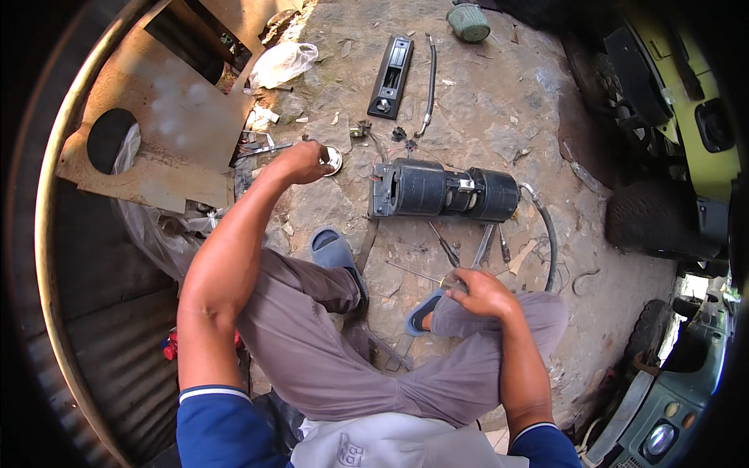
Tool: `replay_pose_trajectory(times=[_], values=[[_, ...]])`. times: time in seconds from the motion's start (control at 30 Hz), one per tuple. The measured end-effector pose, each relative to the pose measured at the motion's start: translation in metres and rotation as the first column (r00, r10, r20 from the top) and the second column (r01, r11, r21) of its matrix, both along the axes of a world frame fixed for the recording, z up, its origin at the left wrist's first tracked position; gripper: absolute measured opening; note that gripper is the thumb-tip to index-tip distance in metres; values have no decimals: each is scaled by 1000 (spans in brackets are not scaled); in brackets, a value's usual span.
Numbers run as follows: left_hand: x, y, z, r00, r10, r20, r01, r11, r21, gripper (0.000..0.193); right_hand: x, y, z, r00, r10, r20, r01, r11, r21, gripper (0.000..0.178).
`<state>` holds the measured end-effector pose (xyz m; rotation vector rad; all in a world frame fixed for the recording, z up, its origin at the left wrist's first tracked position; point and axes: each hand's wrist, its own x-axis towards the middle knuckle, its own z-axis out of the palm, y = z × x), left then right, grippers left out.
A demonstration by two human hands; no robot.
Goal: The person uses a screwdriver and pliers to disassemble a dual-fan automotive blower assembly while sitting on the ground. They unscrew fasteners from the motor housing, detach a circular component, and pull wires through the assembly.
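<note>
My left hand (304,162) is stretched out to the left over the ground, its fingers curled at the edge of a small round white lid or tin (335,161). In my right hand (482,293), near my right knee, is a screwdriver (413,271) whose thin shaft points left. Beyond that hand lies a black blower unit (421,187) with two drum-shaped housings and a pale connector between them. A black hose (546,226) curves from its right end. Between the unit and my right hand lie another screwdriver (445,244) and a flat metal tool (484,246).
Farther off lie a black panel (390,78) with a slot, a short hose (431,82) and a green mesh-like container (468,23). A rusty metal sheet (175,101) leans at left. Vehicles stand at right, one yellow-green (679,58), with a tyre (651,214). The ground is uneven stone.
</note>
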<state>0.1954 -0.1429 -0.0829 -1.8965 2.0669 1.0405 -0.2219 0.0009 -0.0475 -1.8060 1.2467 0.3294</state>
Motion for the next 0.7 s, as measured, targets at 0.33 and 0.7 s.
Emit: replay_pose_trajectory(times=[0.33, 0.7], values=[[-35, -7, -101, 931, 163, -326, -179, 984, -19, 24, -10, -60, 35, 976, -196, 94, 173, 963, 207, 28], [-86, -47, -174, 906, -3, -422, -94, 974, -207, 19, 11, -88, 18, 994, -107, 16, 87, 880, 466, 30]])
